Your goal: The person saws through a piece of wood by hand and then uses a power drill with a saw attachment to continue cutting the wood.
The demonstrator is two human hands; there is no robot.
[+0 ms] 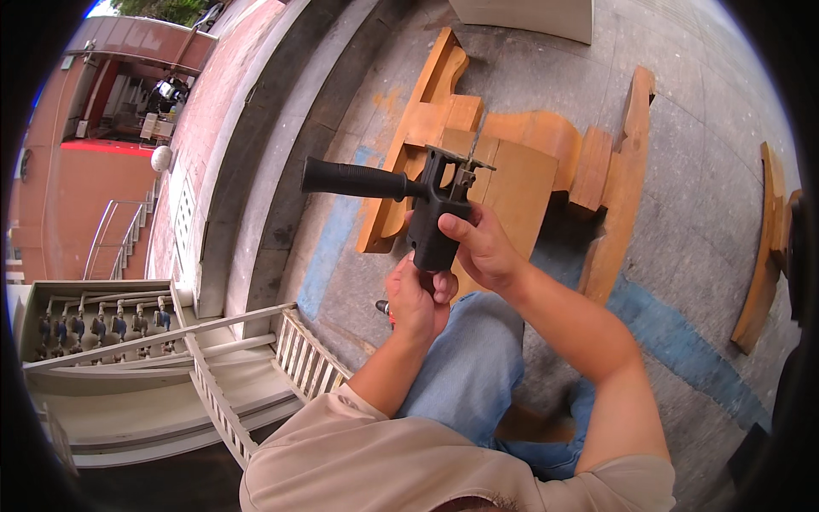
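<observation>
In front of me, above my knees, I hold a black reciprocating saw attachment up off the ground. Its thin metal blade points away from me, and a ribbed black side handle sticks out to the left. My right hand wraps round the right side of the body, thumb on top. At the near end, the fingers of my left hand are closed on the body's base. Behind the saw lies a wooden board. A black and red tool, partly hidden, shows beside my left wrist.
Shaped wooden frame pieces lie on the grey paved floor. Another curved wooden piece stands far right. Stone steps run along the left. A pale metal railing and a box of pipes and valves are near left.
</observation>
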